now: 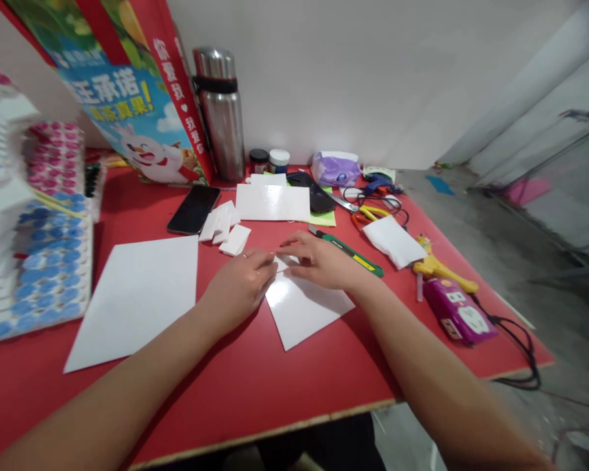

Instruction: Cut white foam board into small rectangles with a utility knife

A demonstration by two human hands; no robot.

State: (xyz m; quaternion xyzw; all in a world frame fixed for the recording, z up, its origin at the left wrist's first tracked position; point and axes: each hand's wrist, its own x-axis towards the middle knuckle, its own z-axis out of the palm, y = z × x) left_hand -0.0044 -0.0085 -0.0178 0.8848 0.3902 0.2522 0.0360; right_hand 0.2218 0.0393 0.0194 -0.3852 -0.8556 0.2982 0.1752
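Note:
Both my hands rest on a white sheet [304,307] lying on the red table [255,386]. My left hand [240,284] is curled, its fingertips pinching the sheet's far edge. My right hand [319,258] lies over the far corner with fingers pressed down and bent, seemingly folding the corner. A larger white sheet [137,297] lies to the left. Small white cut pieces [226,229] sit just beyond my hands.
A green utility knife [351,252], scissors [368,212], a black phone [194,209], another white sheet [272,201], a steel flask [220,114], a purple power strip [459,314], a glue gun [439,265] and stacked blue-and-pink trays [39,248] surround the work spot.

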